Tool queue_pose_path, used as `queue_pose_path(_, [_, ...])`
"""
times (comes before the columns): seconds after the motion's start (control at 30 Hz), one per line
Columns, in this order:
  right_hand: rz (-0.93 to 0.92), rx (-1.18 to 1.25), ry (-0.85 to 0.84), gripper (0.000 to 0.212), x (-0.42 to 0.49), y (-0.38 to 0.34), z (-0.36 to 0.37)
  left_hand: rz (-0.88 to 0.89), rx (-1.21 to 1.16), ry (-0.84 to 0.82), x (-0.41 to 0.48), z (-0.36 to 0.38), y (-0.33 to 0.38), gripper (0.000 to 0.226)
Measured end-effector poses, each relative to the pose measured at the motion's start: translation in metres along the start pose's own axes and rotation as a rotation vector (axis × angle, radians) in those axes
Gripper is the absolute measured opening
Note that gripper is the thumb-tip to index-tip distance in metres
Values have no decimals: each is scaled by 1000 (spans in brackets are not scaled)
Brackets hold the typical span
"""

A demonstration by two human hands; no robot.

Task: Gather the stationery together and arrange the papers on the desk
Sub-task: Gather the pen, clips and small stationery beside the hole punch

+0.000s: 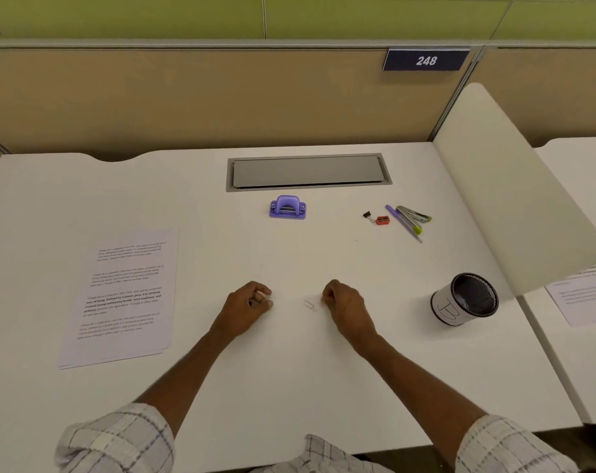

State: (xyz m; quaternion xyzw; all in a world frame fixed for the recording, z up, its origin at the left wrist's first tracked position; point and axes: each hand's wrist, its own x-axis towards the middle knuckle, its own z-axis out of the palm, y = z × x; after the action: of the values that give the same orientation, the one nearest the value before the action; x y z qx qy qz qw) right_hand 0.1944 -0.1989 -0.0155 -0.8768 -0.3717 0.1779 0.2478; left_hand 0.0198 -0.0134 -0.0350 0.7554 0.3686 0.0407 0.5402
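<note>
My left hand [252, 303] rests on the white desk [289, 370] with its fingers curled around a small pale object, probably a paper clip. My right hand [340, 300] lies curled just right of a loose paper clip [309, 304]. A stack of printed papers [126, 295] lies at the left. Farther back are a purple hole punch [287, 207], a black binder clip [368, 215], a red sharpener [382, 220], a purple pen [404, 222] and a grey stapler [414, 215]. A black mesh pen cup [465, 298] stands at the right.
A grey cable hatch [308, 171] sits in the desk near the back partition. A white curved divider [514, 186] bounds the right side, with another desk and paper [583, 298] beyond it. A number plate [426, 59] hangs on the partition.
</note>
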Motion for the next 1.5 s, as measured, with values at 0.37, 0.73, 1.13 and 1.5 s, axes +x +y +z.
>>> queue_pose_path(0.37, [88,35,-103,16,6,-9,9,-365,-1003,-44,12,39,56,25])
queue_pose_path(0.73, [-55,-353,-279,25,7,-29,12,-456,-1205,-3,12,33,44,41])
queue_pose_path(1.13, [-415,-416,-118,36,-15,-6,33,-445,-1187,39,11,27,38,45])
queue_pose_path(1.5, [663,1361,-68,18,43,24,-52,-474,-1192,-26,34,52,71,47])
